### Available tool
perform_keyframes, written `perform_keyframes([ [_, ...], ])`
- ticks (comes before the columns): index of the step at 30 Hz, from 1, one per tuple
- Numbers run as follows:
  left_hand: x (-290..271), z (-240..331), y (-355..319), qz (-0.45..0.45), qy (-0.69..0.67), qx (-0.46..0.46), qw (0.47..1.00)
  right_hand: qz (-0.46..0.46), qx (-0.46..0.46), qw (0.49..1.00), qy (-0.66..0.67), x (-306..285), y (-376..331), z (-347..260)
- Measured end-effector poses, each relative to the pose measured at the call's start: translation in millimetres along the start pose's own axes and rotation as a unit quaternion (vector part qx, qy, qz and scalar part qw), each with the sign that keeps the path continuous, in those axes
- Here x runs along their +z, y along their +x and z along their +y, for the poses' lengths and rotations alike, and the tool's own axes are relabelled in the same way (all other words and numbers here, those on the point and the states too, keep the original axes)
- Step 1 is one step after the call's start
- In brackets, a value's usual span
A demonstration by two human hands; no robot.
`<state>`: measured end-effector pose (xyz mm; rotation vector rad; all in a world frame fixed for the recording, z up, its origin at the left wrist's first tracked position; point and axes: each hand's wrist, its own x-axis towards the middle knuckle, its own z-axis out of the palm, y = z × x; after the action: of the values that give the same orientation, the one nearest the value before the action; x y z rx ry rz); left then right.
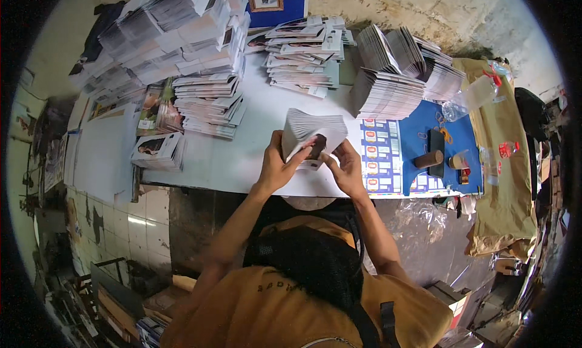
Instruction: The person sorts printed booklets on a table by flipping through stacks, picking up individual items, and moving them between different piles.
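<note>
My left fingers (297, 159) and right fingers (331, 164) hold a thick bundle of white folded paper leaflets (315, 124) near the front of the pale worktop (242, 166). Beyond stand stacks of printed white leaflets (388, 95); to my right, a brown cylinder (428, 159) lies over a blue sheet (416, 127).

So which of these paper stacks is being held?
The paper stack between the left hand and right hand; no hand touches the other stacks.

Open tabletop (227, 163) now, running left of the left hand (280, 165), until a low booklet stack (156, 152) bars the way; beyond and right of the right hand (347, 171), tall booklet piles (388, 95) block passage!
</note>
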<state>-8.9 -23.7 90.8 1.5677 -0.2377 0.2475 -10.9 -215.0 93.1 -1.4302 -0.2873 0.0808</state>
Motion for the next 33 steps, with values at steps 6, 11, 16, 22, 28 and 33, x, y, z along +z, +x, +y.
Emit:
perform_keyframes([
  [6,-2,-36,-35,-0.002,0.116,-0.008,0.993,0.036,-0.027,0.986,-0.163,-1,-11,29],
  [11,6,-64,-67,-0.027,0.0,-0.038,0.999,0.003,-0.025,0.993,-0.118,8,-23,42],
  [16,20,-56,-62,0.012,-0.071,0.025,0.997,0.038,-0.021,0.986,-0.164,13,-28,43],
  [22,0,-73,-56,-0.077,0.109,0.038,0.99,0.03,-0.001,0.993,-0.112,9,-23,30],
  [28,-20,-50,-31,0.005,0.086,0.035,0.996,0.035,0.008,0.993,-0.111,0,-15,27],
  [33,-26,-44,-15,-0.018,0.065,-0.018,0.998,0.042,0.036,0.998,0.0,8,-8,38],
])
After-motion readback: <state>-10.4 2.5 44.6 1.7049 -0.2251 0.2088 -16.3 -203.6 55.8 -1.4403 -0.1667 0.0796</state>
